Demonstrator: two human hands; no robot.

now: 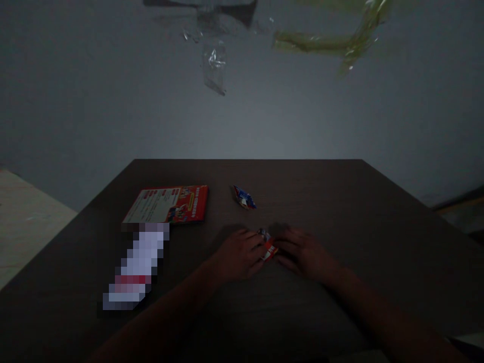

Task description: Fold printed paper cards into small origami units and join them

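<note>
A small folded piece of glossy printed paper (269, 249), red, white and dark, lies low on the table between my two hands. My left hand (242, 254) comes at it from the left, its fingers bent over that edge of the paper. From the other side my right hand (304, 252) holds the right edge, fingertips close to the tabletop; its thumb is hard to make out in the dim light. Beyond the hands lies a second folded printed paper (245, 197), blue, red and white, pointed at its ends, touched by neither hand.
On the left of the dark wooden table (302, 186) lies a red-and-white printed booklet or flat box (166, 205). Nearer me is a long pale item (138, 264), blurred into blocks. A grey wall (249, 121) with peeling tape (321, 43) stands behind the table.
</note>
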